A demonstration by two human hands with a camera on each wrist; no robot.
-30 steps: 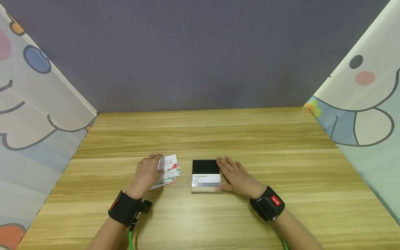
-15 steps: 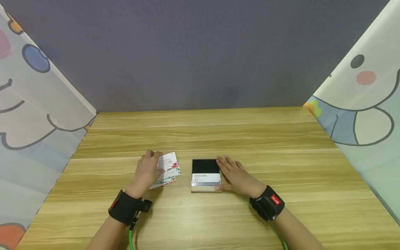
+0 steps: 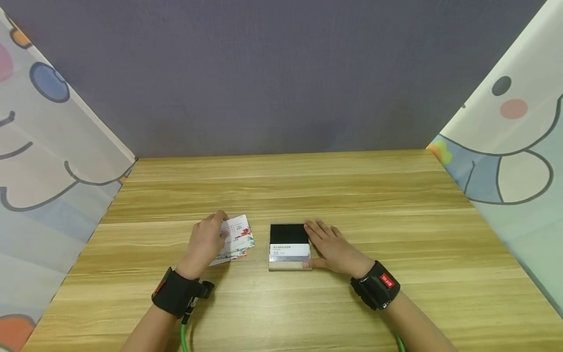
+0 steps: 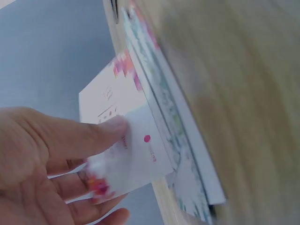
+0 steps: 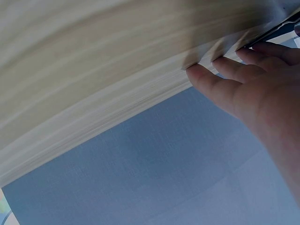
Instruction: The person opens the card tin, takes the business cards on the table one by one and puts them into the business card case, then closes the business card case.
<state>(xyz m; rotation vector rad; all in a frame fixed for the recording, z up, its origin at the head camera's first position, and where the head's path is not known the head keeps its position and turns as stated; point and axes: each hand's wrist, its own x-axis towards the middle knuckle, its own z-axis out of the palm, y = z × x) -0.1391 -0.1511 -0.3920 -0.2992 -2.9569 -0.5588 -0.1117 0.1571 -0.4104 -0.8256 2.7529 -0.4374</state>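
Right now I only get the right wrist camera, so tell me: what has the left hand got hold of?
Observer: The left hand pinches a white card with a red pattern, its thumb on the card's face.
Operator: Is that the only card on that side?
Observer: No, further cards show with it, overlapping it in the head view.
Operator: And what lies just beside the right hand?
Observer: A flat card holder; from the head view, a printed card shows across its near half.
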